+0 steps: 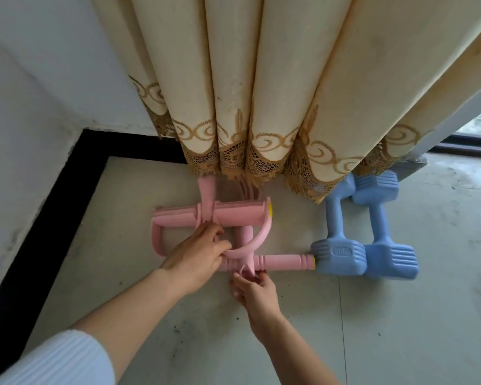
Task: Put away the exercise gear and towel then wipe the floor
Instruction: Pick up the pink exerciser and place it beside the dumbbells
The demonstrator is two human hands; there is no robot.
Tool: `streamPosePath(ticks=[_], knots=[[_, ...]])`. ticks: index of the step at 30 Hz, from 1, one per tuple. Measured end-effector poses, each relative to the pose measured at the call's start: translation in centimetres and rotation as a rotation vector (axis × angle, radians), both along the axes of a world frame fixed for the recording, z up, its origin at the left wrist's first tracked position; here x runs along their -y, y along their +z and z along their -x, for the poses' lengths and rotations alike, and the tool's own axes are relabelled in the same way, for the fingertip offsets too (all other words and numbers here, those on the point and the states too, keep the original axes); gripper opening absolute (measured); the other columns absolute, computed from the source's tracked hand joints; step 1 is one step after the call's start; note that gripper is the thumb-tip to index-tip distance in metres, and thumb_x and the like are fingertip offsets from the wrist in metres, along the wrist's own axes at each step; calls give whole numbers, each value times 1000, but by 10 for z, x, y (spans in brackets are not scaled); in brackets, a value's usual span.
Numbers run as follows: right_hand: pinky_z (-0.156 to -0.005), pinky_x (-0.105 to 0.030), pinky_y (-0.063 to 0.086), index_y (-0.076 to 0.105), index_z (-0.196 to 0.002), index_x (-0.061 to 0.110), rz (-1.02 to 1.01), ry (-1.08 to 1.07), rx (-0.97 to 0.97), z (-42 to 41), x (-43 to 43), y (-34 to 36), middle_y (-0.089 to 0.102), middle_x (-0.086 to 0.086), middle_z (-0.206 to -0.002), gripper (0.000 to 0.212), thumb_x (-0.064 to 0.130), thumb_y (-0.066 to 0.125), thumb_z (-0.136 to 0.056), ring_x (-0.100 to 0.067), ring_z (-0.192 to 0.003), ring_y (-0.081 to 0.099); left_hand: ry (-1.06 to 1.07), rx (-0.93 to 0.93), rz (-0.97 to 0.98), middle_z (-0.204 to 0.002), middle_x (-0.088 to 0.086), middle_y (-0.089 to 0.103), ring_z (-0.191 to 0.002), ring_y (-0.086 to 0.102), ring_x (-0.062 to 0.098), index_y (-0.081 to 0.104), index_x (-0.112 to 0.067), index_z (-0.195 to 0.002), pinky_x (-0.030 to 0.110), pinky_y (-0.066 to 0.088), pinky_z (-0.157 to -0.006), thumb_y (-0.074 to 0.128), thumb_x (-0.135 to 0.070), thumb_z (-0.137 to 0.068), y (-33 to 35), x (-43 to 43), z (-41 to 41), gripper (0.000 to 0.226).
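Observation:
A pink pedal resistance puller point(233, 213) lies on the grey floor below the curtain, its far bar across and its near foam handle point(283, 262) pointing right. My left hand point(197, 255) rests over the near bar's middle, fingers curled around a pink strap loop. Just in front, my right hand point(254, 287) pinches the pink strap ends at the handle's centre. Two blue dumbbells point(372, 232) lie side by side to the right, touching the handle's yellow end. No towel is in view.
A cream curtain point(261, 93) with gold lace hem hangs over the far part of the gear. A white wall with black skirting point(39, 218) runs on the left. Dirt specks dot the floor tiles point(400, 329). A doorway threshold shows at far right.

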State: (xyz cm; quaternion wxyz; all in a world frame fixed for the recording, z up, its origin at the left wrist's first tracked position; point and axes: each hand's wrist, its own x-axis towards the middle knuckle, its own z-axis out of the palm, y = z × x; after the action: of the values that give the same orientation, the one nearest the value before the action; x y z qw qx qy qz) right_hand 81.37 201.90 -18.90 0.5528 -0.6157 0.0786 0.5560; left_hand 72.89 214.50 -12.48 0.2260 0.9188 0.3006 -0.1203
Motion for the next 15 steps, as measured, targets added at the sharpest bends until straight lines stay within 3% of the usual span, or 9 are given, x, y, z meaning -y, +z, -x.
streamPosePath(ticks=[3, 5, 8, 10, 12, 15], knots=[[-62, -26, 43, 56, -96, 7, -5, 61, -31, -3, 3, 2, 55, -4, -76, 9, 2, 61, -91, -14, -65, 52, 25, 3, 5, -130, 0, 39, -121, 40, 18, 58, -22, -118, 33, 43, -91, 45, -29, -95, 5, 5, -5, 27], [-58, -24, 43, 59, -92, 6, 7, 139, 57, -7, 1, 2, 56, -1, -70, 3, 8, 60, -92, -12, -60, 52, -9, 51, 10, -128, -3, 41, -118, 44, 15, 58, -23, -119, 31, 45, -88, 46, -32, -95, 8, 11, -10, 28], [-59, -32, 45, 67, -73, 8, 111, 274, 299, -12, -1, -2, 64, -1, -64, 24, 30, 69, -83, -13, -58, 56, -44, 214, -30, -122, -1, 48, -113, 49, 14, 62, -20, -114, 27, 46, -82, 52, -32, -93, 9, 21, -19, 26], [-59, -35, 43, 64, -61, 12, 136, 274, 346, -12, 2, -4, 62, -1, -56, 31, 40, 69, -72, -15, -55, 52, -102, 289, -96, -111, 0, 55, -105, 53, 14, 67, -20, -102, 25, 45, -71, 63, -28, -86, 6, 24, -22, 18], [-58, -34, 41, 63, -57, 15, 151, 203, 313, -10, 8, -3, 59, -2, -54, 30, 41, 70, -69, -17, -54, 50, -172, 327, -101, -103, 0, 57, -101, 53, 13, 67, -22, -96, 27, 51, -62, 66, -28, -82, 5, 25, -22, 16], [-54, -30, 38, 64, -55, 12, 160, 168, 364, -14, 18, -6, 57, -1, -51, 27, 22, 72, -79, -16, -53, 46, -334, 294, -124, -103, 0, 56, -104, 53, 16, 64, -25, -100, 26, 53, -65, 47, -31, -85, 0, 27, -21, 23]])
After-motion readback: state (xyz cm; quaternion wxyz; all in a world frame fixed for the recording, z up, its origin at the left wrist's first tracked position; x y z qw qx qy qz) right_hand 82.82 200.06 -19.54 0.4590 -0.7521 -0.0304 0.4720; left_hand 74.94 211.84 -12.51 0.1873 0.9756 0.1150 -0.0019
